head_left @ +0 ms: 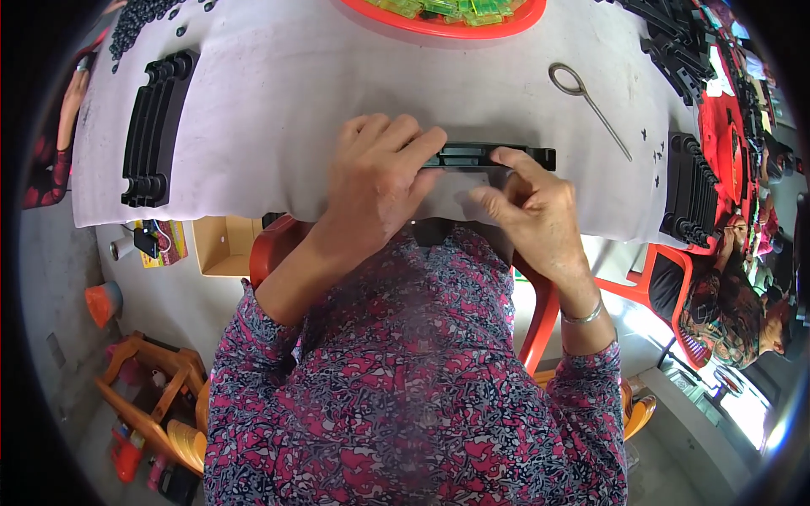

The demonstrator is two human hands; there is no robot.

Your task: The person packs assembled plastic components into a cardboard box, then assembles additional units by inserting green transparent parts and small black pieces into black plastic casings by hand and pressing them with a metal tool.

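Observation:
A long, narrow black plastic strip [460,157] with a slotted top lies crosswise in front of me, above the near edge of the table. My left hand [377,177] is closed round its left end, which the fingers hide. At the right part of the strip, my right hand [542,211] presses its index finger on top. The right thumb points left below the strip, and the other fingers curl under, partly out of sight. Beyond the right hand lies a metal rod with a ring end [595,105].
Similar black strips stand in rows at the left [158,126] and right [690,190] of the white-covered table [278,101]. A red tray [451,34] holds yellow-green clear pieces. Small black parts [139,29] lie far left, black pieces [675,51] far right. Another person [726,312] sits at right.

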